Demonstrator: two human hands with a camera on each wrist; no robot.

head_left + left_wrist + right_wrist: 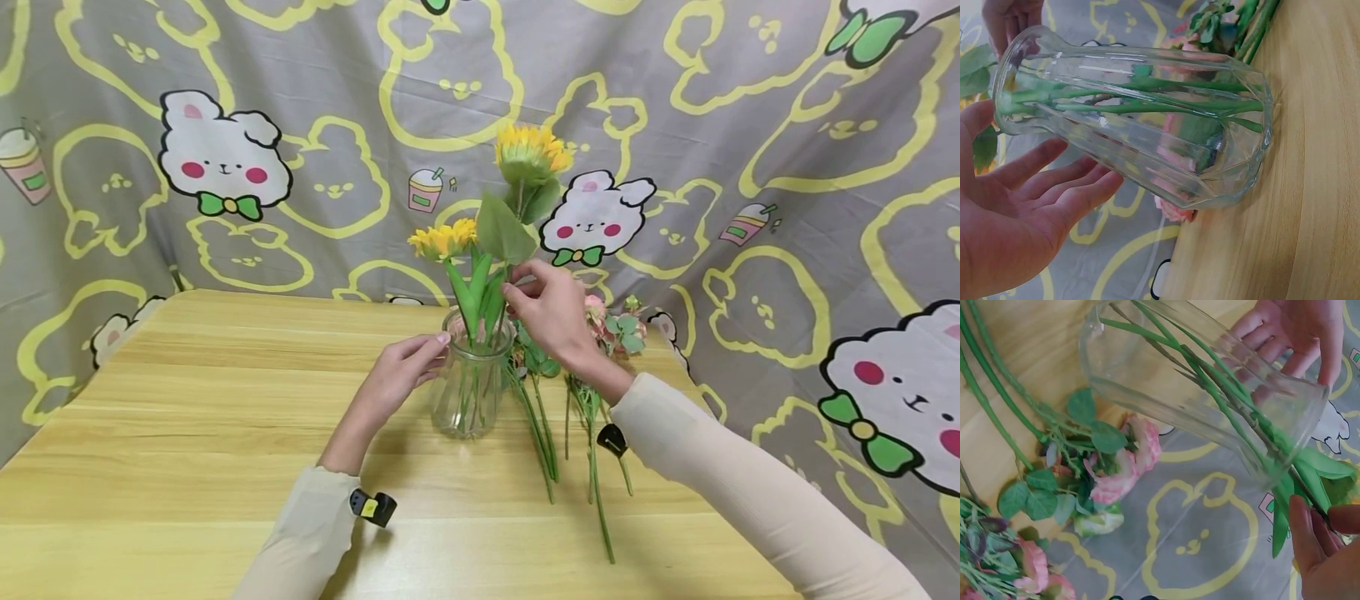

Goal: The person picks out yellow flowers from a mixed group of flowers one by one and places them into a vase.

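Observation:
A clear glass vase (467, 408) stands upright on the wooden table with several green stems (1147, 103) inside it. Above its rim rise a tall sunflower (531, 154) and a lower yellow flower (444, 239) among green leaves. My right hand (553, 310) pinches the tall sunflower's stem just over the rim, thumb against fingers. On the other side, my left hand (401, 375) is at the vase's neck with its fingers spread, palm facing the glass, as the left wrist view (1041, 200) shows.
Right of the vase, pink flowers (1129, 462) with leafy green stems (540, 429) lie on the wooden table (225, 433), stem ends toward the front. Behind the table hangs a grey cloth (315, 50) with yellow outlines and rabbit faces. Both sleeves carry small black clips.

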